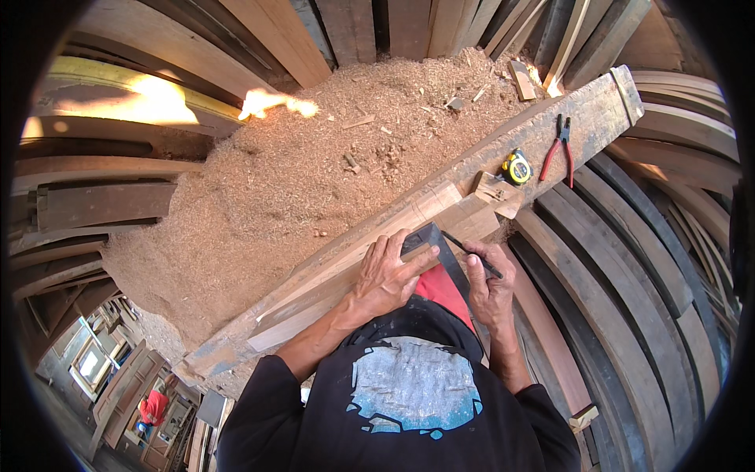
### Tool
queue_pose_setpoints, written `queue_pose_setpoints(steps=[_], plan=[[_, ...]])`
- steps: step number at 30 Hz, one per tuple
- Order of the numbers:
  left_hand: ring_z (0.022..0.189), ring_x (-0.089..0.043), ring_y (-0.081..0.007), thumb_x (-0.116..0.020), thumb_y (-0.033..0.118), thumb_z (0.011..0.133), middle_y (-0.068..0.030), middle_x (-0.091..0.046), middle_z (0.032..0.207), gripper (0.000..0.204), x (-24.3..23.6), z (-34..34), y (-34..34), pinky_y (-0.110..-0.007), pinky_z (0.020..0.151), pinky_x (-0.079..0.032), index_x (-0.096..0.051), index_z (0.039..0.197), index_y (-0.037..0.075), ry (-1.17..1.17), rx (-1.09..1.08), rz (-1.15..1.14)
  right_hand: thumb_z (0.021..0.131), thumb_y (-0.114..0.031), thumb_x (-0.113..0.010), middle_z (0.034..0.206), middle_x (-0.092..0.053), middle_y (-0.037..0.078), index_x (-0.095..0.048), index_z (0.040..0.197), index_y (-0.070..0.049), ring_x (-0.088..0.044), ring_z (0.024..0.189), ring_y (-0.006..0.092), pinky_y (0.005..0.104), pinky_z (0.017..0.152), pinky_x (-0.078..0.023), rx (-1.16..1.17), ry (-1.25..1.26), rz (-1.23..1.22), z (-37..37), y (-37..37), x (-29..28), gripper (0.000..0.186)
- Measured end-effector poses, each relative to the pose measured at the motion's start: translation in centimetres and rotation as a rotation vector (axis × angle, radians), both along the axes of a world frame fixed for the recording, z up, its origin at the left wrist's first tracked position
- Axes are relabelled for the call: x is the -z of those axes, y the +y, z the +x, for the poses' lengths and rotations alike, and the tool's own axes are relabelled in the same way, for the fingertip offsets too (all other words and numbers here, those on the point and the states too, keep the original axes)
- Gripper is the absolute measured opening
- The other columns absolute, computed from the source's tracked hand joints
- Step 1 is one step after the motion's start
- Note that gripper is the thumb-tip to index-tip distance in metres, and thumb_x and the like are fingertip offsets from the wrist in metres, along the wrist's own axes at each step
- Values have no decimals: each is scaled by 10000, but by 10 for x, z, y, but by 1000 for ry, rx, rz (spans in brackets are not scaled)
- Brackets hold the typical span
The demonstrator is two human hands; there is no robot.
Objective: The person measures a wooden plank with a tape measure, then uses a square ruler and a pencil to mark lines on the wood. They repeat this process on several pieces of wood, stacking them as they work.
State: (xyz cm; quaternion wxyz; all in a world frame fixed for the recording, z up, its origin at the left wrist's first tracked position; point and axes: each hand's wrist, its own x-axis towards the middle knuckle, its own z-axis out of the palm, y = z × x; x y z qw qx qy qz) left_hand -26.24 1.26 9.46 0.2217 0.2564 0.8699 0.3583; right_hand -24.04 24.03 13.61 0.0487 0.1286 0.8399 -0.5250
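A dark try square (450, 258) lies across a length of pale wood (311, 305) on the plank bench in front of me. My left hand (385, 274) presses on the square's corner end, its thumb stretched along it and its other fingers over the wood. Between the fingers of my right hand (492, 285) is a slim black pencil (486, 266), slanting with its tip close to the square's blade. Beside the square, a second pale wood piece (465, 216) rests on the bench.
Along the plank bench (590, 118) lie a yellow-and-black tape measure (517, 168), red-handled pliers (561, 148) and a small wood block (499, 194). Sawdust (275, 189) heaps beyond it. Stacked boards (621, 244) surround the spot. A person in red (154, 406) is far off, lower left.
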Motion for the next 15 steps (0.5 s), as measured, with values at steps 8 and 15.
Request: queue_pose_setpoints(steps=[8, 15], plan=[[1230, -549, -466, -849, 96, 765, -274, -473, 1462, 811, 1, 3, -1, -554, 1033, -499, -609, 1508, 318, 15, -5, -8, 978, -52, -651, 840, -666, 143, -720, 1009, 14, -592, 749, 315, 430, 724, -477, -169, 36, 138, 14, 18, -20, 100], [1246, -554, -462, -844, 86, 757, -263, -506, 1433, 778, 0, 3, 1, -544, 1047, -496, -633, 1475, 297, 29, -42, 24, 1002, -86, -648, 833, -595, 149, -657, 968, -5, -564, 776, 343, 448, 717, -461, -28, -56, 177, 28, 12, -22, 88]])
